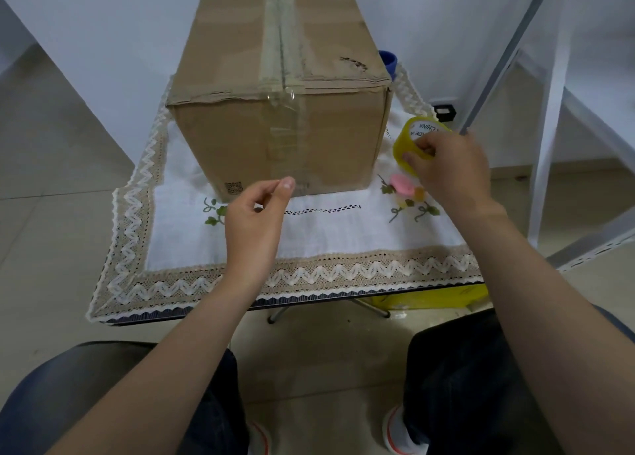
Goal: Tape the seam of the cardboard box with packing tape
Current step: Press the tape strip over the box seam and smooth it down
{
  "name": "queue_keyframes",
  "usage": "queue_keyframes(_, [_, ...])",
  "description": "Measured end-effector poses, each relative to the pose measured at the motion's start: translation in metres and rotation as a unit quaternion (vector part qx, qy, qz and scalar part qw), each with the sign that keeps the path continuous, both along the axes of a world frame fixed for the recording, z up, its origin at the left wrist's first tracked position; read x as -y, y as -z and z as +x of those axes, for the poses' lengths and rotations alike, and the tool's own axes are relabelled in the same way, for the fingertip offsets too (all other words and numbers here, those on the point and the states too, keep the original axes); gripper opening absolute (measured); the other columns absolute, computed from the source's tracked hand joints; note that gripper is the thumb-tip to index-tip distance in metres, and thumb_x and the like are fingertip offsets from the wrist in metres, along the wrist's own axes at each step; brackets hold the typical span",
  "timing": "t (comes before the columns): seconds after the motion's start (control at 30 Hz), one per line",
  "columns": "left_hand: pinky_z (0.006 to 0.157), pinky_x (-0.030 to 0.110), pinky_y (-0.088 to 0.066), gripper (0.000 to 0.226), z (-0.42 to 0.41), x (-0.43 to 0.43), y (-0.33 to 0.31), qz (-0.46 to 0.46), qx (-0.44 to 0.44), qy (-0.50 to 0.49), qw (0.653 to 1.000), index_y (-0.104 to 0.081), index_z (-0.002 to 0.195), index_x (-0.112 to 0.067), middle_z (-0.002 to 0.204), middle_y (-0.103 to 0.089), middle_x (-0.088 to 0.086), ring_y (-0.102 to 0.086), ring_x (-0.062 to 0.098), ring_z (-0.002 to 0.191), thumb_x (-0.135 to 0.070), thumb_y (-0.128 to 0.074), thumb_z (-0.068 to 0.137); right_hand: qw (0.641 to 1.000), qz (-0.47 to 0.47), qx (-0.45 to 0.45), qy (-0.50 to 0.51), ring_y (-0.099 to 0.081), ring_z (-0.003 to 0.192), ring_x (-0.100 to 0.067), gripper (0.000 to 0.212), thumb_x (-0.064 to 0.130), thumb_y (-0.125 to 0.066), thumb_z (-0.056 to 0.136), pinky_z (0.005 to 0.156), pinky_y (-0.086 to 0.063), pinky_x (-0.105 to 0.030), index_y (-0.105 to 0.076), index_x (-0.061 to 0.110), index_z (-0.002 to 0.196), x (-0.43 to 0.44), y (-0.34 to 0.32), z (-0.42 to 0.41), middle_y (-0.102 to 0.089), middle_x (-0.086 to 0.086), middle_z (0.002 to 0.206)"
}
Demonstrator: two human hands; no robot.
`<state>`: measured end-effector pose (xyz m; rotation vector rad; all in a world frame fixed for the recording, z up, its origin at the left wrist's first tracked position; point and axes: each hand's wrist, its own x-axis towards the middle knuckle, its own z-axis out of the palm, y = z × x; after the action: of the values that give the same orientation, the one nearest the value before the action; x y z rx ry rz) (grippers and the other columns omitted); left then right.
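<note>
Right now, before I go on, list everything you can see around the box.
box: one, brown, middle of the tablecloth, clear tape along its top seam and down the near side
tape roll: one, yellow, right of the box
tablecloth: one, white with beige lace edge, on the table
pink object: one, on the cloth near the box's right corner
blue object: one, behind the box, mostly hidden
shelf frame: one, white, far right
left hand: fingers curled by the box's near side; unclear if it pinches tape
right hand: grips the tape roll
</note>
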<state>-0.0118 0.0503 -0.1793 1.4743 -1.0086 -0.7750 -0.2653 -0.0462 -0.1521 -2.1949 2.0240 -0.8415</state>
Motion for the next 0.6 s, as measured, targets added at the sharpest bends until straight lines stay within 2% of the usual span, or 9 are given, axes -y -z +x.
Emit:
queue_keyframes(0.13, [0.071, -0.001, -0.044, 0.015, -0.003, 0.003, -0.001, 0.0, 0.008, -0.009, 1.0, -0.076, 0.09, -0.03, 0.091, -0.075, -0.009, -0.061, -0.013, 0.078, -0.038, -0.067, 0.098, 0.999, 0.027, -0.026, 0.004, -0.057, 0.099, -0.037, 0.021, 0.029, -0.073, 0.092, 0.102, -0.042, -0.042, -0.079, 0.013, 0.104, 0.01, 0.01, -0.002, -0.074, -0.016, 0.094])
queue_keyframes(0.23, [0.071, 0.001, -0.045, 0.016, -0.005, 0.005, -0.002, 0.0, 0.007, -0.012, 1.0, -0.075, 0.085, -0.031, 0.085, -0.075, -0.009, -0.061, -0.011, 0.076, -0.038, -0.068, 0.097, 0.998, 0.064, -0.022, -0.003, -0.06, 0.102, -0.036, 0.02, 0.024, -0.075, 0.087, 0.088, -0.046, -0.038, -0.076, 0.016, 0.105, 0.015, 0.017, 0.0, -0.074, -0.011, 0.098])
queue_keyframes(0.27, [0.07, 0.002, -0.046, 0.017, -0.006, 0.006, -0.002, 0.0, 0.01, -0.015, 1.0, -0.074, 0.082, -0.032, 0.082, -0.074, -0.008, -0.06, -0.009, 0.075, -0.037, -0.069, 0.097, 0.998, 0.065, -0.015, -0.004, -0.062, 0.104, -0.034, 0.023, 0.022, -0.075, 0.086, 0.09, -0.046, -0.038, -0.075, 0.017, 0.109, 0.016, 0.02, 0.002, -0.074, -0.008, 0.103])
queue_keyframes(0.33, [0.069, 0.003, -0.047, 0.019, -0.006, 0.008, -0.002, -0.001, 0.015, -0.02, 1.0, -0.073, 0.077, -0.033, 0.082, -0.074, -0.003, -0.061, -0.003, 0.075, -0.037, -0.071, 0.096, 0.999, 0.03, 0.013, -0.006, -0.063, 0.112, -0.029, 0.03, 0.02, -0.071, 0.088, 0.109, -0.042, -0.041, -0.07, 0.018, 0.118, 0.017, 0.021, 0.005, -0.072, -0.003, 0.118])
queue_keyframes(0.37, [0.069, 0.003, -0.047, 0.019, -0.006, 0.008, -0.002, 0.0, 0.015, -0.022, 1.0, -0.073, 0.077, -0.031, 0.085, -0.075, 0.0, -0.063, 0.001, 0.077, -0.037, -0.072, 0.095, 0.999, -0.002, 0.03, -0.013, -0.062, 0.116, -0.028, 0.032, 0.021, -0.068, 0.09, 0.112, -0.041, -0.04, -0.068, 0.017, 0.122, 0.016, 0.02, 0.007, -0.069, -0.003, 0.123])
queue_keyframes(0.47, [0.07, 0.004, -0.047, 0.021, -0.005, 0.011, 0.0, 0.001, 0.011, -0.018, 1.0, -0.075, 0.079, -0.023, 0.091, -0.077, 0.008, -0.067, 0.016, 0.086, -0.036, -0.072, 0.095, 0.989, -0.089, 0.094, -0.067, -0.057, 0.125, -0.022, 0.032, 0.02, -0.062, 0.096, 0.103, -0.043, -0.027, -0.062, 0.012, 0.127, 0.009, 0.009, 0.019, -0.059, -0.004, 0.133])
queue_keyframes(0.53, [0.069, 0.004, -0.046, 0.025, -0.003, 0.011, 0.0, 0.002, 0.007, -0.014, 1.0, -0.075, 0.079, -0.016, 0.092, -0.076, 0.015, -0.066, 0.02, 0.082, -0.035, -0.072, 0.096, 0.975, -0.146, 0.128, -0.11, -0.05, 0.134, -0.022, 0.035, 0.02, -0.062, 0.097, 0.112, -0.043, -0.035, -0.059, 0.01, 0.13, 0.0, -0.003, 0.032, -0.052, -0.007, 0.142])
queue_keyframes(0.6, [0.066, 0.004, -0.046, 0.028, -0.002, 0.01, -0.001, 0.002, 0.006, -0.006, 1.0, -0.075, 0.08, -0.01, 0.094, -0.073, 0.024, -0.062, 0.015, 0.079, -0.033, -0.072, 0.096, 0.964, -0.199, 0.118, -0.129, -0.045, 0.139, -0.028, 0.039, 0.02, -0.062, 0.095, 0.117, -0.037, -0.049, -0.058, 0.008, 0.132, -0.008, -0.015, 0.042, -0.049, -0.01, 0.147])
